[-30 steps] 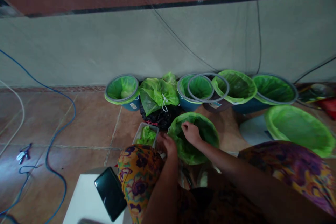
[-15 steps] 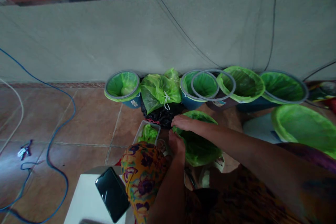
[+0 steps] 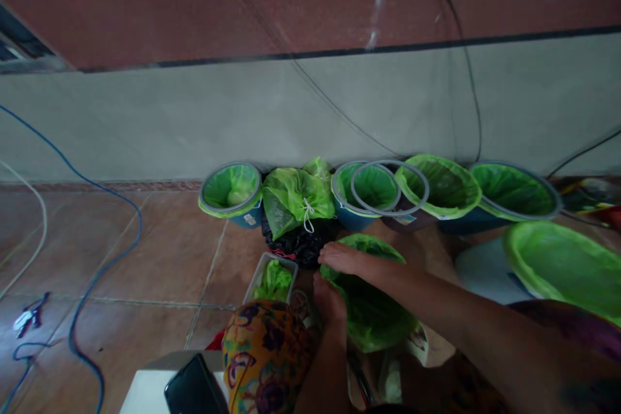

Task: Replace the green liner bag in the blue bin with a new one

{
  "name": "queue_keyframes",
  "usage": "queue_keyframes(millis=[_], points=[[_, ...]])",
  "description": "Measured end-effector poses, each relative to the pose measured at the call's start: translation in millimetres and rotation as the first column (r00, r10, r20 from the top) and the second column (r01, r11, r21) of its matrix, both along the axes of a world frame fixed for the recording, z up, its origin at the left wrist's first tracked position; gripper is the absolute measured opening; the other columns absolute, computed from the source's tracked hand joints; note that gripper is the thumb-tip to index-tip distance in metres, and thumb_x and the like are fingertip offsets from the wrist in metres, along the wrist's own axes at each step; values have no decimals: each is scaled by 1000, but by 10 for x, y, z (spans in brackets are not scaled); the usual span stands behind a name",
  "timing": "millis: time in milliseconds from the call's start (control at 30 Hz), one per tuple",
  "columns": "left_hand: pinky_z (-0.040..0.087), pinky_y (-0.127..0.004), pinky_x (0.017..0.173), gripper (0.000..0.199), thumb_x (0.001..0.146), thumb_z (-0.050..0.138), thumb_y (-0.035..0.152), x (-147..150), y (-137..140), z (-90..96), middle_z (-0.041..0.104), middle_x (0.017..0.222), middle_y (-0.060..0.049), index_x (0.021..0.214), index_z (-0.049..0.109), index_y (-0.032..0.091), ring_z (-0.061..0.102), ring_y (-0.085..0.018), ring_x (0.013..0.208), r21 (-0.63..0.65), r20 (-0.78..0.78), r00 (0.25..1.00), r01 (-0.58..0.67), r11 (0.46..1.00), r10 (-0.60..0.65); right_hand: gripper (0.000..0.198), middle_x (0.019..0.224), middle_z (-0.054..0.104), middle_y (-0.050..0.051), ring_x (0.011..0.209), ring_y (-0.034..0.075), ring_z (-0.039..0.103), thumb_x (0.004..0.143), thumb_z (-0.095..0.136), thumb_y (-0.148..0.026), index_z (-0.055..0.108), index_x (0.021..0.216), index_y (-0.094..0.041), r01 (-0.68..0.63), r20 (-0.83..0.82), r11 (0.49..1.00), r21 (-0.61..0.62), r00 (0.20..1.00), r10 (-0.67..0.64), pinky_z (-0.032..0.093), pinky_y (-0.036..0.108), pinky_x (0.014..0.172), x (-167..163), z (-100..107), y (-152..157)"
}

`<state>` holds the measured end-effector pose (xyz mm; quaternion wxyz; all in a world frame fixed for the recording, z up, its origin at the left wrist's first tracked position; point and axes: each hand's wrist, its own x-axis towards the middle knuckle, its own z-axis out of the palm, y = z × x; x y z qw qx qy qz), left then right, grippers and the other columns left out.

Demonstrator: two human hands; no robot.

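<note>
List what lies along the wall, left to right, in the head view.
Lined blue bin → tied green bag → second lined bin → grey ring → wide lined bin.

- Tiled floor (image 3: 145, 252) lies open to the left of the hands, crossed only by a blue cable (image 3: 104, 262).
- A row of green-lined bins (image 3: 373, 187) and a tied green bag (image 3: 295, 194) wall off the far side.
- A small tray of greens (image 3: 272, 278) sits just left of the hands; a large lined basin (image 3: 563, 265) blocks the right.
</note>
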<state>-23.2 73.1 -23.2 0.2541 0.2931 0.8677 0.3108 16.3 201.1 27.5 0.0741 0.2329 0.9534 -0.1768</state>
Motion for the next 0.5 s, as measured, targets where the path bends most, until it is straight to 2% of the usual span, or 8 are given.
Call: queue_keyframes(millis=[67, 200, 300, 367, 500], points=[[45, -28, 73, 24, 91, 37, 12, -22, 15, -31, 67, 96, -11, 105, 57, 15, 65, -19, 89, 10, -21, 1000, 4, 1000, -4, 34, 104, 70, 8, 103, 17, 59, 85, 46, -5, 71, 104, -19, -18, -21, 999, 30, 1000, 19, 40, 28, 96, 63, 79, -14], [46, -29, 72, 22, 92, 37, 15, -92, 112, -72, 68, 89, -8, 99, 58, 16, 65, -19, 83, 31, -14, 1000, 1, 1000, -1, 50, 136, 55, 13, 124, 21, 51, 84, 40, -3, 57, 130, -14, 216, -130, 975, 52, 969, -208, 37, 36, 108, 360, 200, -160], [46, -30, 66, 23, 92, 39, 18, -145, 239, -89, 70, 86, -7, 101, 60, 18, 66, -20, 78, 33, -14, 999, -43, 999, 44, 49, 138, 53, 16, 129, 24, 47, 84, 43, -8, 56, 131, -10, 435, -165, 900, -29, 886, -433, 34, 39, 112, 643, 167, -463], [46, -31, 65, 23, 91, 41, 20, -171, 323, -105, 71, 88, -9, 102, 61, 18, 67, -22, 77, 36, -43, 997, -65, 997, 66, 49, 135, 56, 15, 126, 24, 51, 83, 45, -8, 58, 129, -12, 525, -142, 844, -111, 832, -537, 37, 38, 111, 772, 90, -738], [49, -32, 71, 22, 89, 46, 22, -183, 406, -138, 72, 92, -11, 102, 63, 16, 69, -23, 82, 76, -65, 995, -66, 995, 71, 54, 133, 60, 11, 123, 21, 54, 81, 35, -1, 61, 127, -16, 566, -36, 793, -227, 808, -588, 39, 36, 109, 776, -95, -1218]])
